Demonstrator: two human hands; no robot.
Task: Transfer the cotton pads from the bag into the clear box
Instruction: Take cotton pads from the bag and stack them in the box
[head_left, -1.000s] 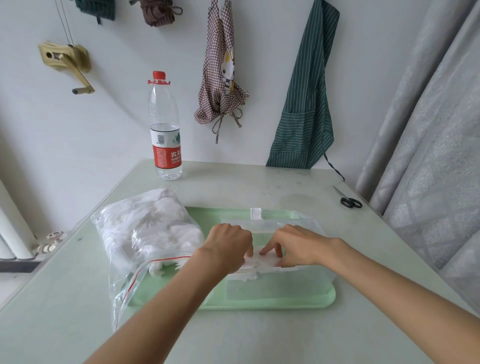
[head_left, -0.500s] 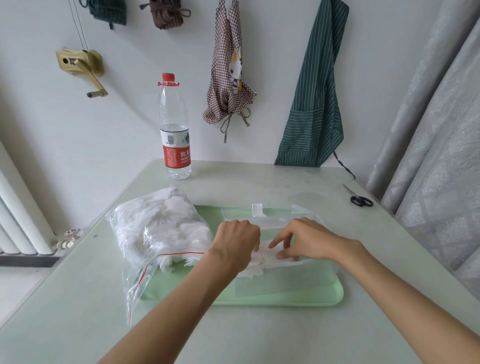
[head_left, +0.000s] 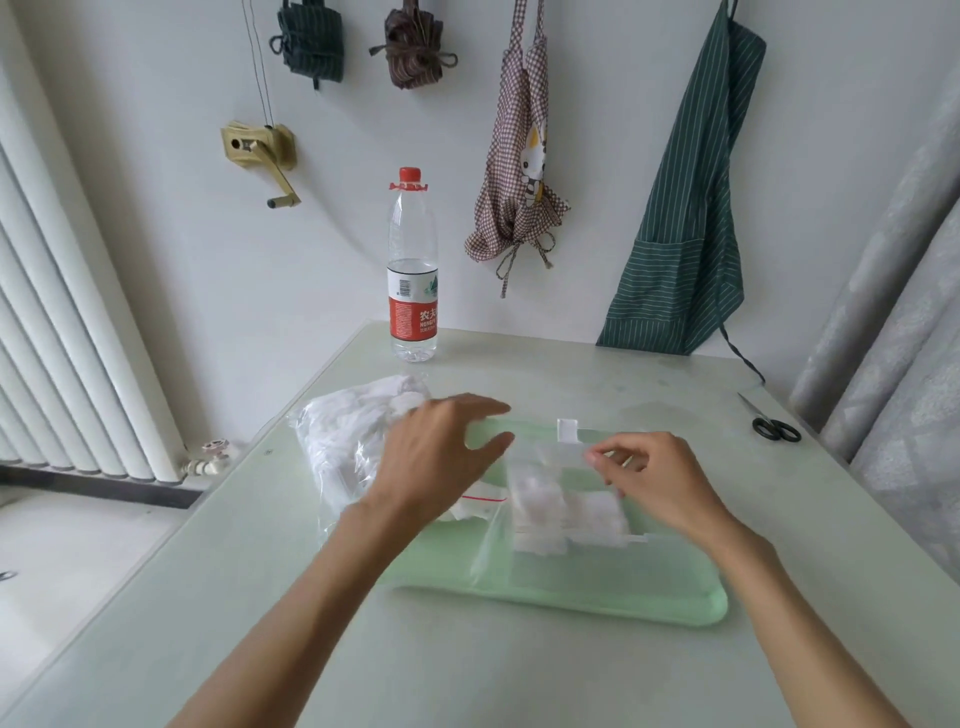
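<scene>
A clear zip bag (head_left: 348, 441) stuffed with white cotton pads lies on the left end of a green tray (head_left: 597, 592), its red-lined mouth facing right. The clear box (head_left: 571, 467) sits on the tray beside it, with a few white cotton pads (head_left: 561, 512) lying inside. My left hand (head_left: 441, 452) hovers over the bag's mouth, fingers spread and holding nothing. Above the box's right part, my right hand (head_left: 660, 480) has its fingers loosely curled; nothing shows between them.
A water bottle (head_left: 412, 270) with a red cap stands at the table's back left. Black scissors (head_left: 774, 427) lie at the right edge. Aprons hang on the wall behind. A radiator stands left of the table and a curtain hangs on the right.
Both hands have lifted off the pads in the box. The left hand has moved left over the bag and opened. The camera has tilted up.
</scene>
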